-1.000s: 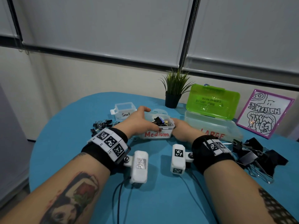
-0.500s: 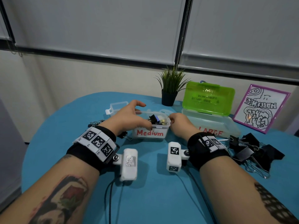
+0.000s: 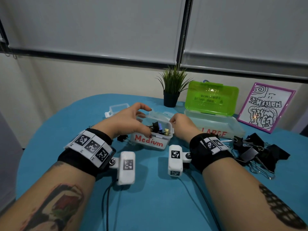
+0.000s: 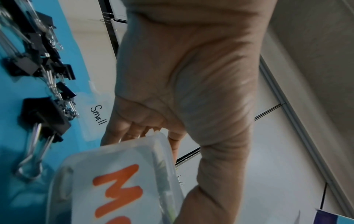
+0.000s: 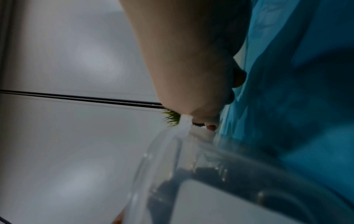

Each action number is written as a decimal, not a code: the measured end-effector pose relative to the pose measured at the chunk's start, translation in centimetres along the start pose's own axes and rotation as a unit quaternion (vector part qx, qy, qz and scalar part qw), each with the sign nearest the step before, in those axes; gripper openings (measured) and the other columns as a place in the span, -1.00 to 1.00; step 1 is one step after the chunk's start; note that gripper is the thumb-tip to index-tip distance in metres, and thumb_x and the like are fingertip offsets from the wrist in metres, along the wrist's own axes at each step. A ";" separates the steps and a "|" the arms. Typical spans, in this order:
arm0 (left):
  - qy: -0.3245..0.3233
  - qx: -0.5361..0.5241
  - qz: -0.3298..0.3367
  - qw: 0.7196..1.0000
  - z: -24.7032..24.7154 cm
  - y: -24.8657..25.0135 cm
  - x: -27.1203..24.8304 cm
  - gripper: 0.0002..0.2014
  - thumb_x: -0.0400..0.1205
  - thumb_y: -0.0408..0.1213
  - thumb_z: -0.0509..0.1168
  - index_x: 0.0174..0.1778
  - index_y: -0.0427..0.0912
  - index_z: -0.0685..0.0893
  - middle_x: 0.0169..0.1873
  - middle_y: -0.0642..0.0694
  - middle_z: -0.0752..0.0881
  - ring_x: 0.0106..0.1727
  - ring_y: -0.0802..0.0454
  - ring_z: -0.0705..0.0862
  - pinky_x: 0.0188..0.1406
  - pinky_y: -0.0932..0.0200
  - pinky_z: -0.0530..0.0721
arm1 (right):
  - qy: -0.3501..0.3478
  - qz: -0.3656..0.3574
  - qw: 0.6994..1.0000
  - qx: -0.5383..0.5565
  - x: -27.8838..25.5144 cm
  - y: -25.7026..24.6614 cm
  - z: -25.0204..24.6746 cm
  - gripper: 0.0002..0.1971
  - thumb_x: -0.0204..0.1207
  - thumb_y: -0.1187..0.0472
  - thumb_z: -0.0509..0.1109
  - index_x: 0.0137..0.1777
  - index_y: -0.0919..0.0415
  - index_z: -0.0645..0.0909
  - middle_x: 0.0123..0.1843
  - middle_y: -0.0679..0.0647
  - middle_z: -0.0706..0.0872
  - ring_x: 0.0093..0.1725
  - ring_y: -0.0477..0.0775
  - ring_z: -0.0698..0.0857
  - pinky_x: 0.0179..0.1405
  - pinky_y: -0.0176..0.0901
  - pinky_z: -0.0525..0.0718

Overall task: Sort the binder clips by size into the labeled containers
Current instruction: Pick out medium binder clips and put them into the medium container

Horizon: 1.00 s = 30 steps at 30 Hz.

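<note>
The clear box marked "Medium" (image 3: 150, 143) sits mid-table on the blue cloth and holds several binder clips (image 3: 158, 128). My left hand (image 3: 126, 122) arches over its left end, thumb on the front rim and fingers curled over the back edge; the left wrist view shows this box (image 4: 118, 181) under the palm. My right hand (image 3: 181, 125) is at the box's rear right corner, where thumb and finger pinch a clear tab of the lid (image 5: 184, 121). The "Small" box (image 3: 119, 108) stands behind the left hand, the "LARGE" box (image 3: 215, 129) to the right.
Large black clips (image 3: 256, 150) are heaped at the right beside my right wrist. Smaller black clips (image 4: 44, 115) lie left of the Medium box. A potted plant (image 3: 171, 92), the LARGE box's raised green lid (image 3: 211, 97) and a framed drawing (image 3: 265, 107) line the back.
My left fingers have lifted from flat on the box to an arch over it. The right hand has come up to the rear right corner. The view has shifted slightly.
</note>
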<state>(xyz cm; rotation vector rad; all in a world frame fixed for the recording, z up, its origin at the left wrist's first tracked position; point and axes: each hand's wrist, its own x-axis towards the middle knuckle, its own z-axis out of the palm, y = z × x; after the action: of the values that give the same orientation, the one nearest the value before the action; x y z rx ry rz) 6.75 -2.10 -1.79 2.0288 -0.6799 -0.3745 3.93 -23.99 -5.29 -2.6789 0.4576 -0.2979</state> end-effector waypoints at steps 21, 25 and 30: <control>0.160 0.208 -0.104 0.959 -2.5 0.2 -0.7 -0.75 0.55 -0.02 0.51 -0.01 -0.10 0.78 -0.01 -0.07 0.81 -0.01 -0.05 0.74 -0.06 0.15 0.63 | 0.125 0.050 0.762 0.634 -0.5 -1.4 -2.6 -0.87 0.80 0.11 0.15 0.08 0.16 0.43 0.19 0.21 0.66 0.17 0.22 0.81 0.27 0.06 0.75; 0.054 0.327 -0.201 0.922 -2.4 -0.2 -0.9 -0.68 0.31 -0.09 0.68 -0.09 -0.10 0.83 -0.15 -0.06 0.85 -0.01 -0.09 0.82 0.06 0.04 0.75 | 0.116 0.050 0.726 0.676 -0.6 -1.6 -3.1 -0.76 0.81 0.16 0.11 0.28 0.35 0.41 0.18 0.34 0.71 0.03 0.27 0.86 0.19 0.12 0.79; 0.028 0.310 -0.212 0.926 -1.9 -0.8 -0.6 -0.62 0.24 -0.20 0.73 -0.09 -0.02 0.79 -0.24 -0.04 0.85 -0.22 -0.03 0.83 -0.04 0.04 0.84 | 0.114 0.064 0.696 0.706 -0.5 -1.8 -3.2 -0.69 0.80 0.16 0.16 0.35 0.41 0.44 0.18 0.43 0.74 -0.07 0.29 0.87 0.13 0.13 0.81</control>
<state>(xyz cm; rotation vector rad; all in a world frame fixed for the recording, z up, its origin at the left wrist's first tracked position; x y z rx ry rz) 7.49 -0.05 -1.51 2.7940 -0.3331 -0.3773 3.06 -23.44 -1.73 -1.0757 0.2635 -0.6138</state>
